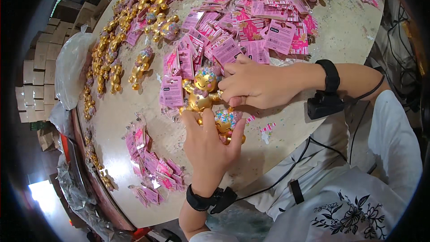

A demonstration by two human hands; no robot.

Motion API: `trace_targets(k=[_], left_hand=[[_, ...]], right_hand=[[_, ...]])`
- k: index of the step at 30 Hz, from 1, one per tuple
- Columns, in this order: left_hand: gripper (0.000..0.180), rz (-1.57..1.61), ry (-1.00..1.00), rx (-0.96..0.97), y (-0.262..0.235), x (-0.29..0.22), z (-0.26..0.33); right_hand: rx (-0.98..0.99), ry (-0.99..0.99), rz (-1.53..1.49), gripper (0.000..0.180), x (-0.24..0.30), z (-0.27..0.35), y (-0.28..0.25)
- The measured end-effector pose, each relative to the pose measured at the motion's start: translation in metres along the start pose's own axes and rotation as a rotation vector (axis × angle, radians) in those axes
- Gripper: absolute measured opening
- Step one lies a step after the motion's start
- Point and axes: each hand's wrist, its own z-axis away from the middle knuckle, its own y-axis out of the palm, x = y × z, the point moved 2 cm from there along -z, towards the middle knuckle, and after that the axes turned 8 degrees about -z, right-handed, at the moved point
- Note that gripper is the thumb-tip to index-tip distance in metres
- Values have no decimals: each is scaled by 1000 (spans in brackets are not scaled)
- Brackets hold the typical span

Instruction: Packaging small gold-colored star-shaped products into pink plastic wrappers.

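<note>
Left hand (208, 145) gripping gold figure (226, 125), right hand (251, 85) pinching smiling gold figure (201, 92)

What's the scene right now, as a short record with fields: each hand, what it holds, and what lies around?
left hand: on a gold figure with a sprinkle-filled head, fingers around it
right hand: fingertips on a gold smiling figure lying on the table
card: pink card beside the smiling figure
table: round, pale, speckled
upper table: heap of pink cards
left edge: rows of gold figures
near edge: pink cards in clear sleeves
</note>
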Motion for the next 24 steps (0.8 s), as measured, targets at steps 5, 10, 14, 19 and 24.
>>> trace_targets(k=[5, 10, 14, 19, 24], left_hand=[[47, 28, -20, 33, 0, -3, -3], [48, 14, -44, 39, -4, -9, -5], [46, -73, 0, 10, -3, -11, -5], [45, -138, -21, 25, -6, -15, -4], [44, -192, -36, 12, -4, -17, -2]], right_hand=[[-27, 42, -65, 24, -2, 0, 4], [-44, 85, -85, 17, -3, -4, 10], [-52, 53, -27, 14, -4, -1, 11], [-74, 58, -48, 14, -4, -3, 14], [-60, 24, -64, 15, -3, -3, 11]])
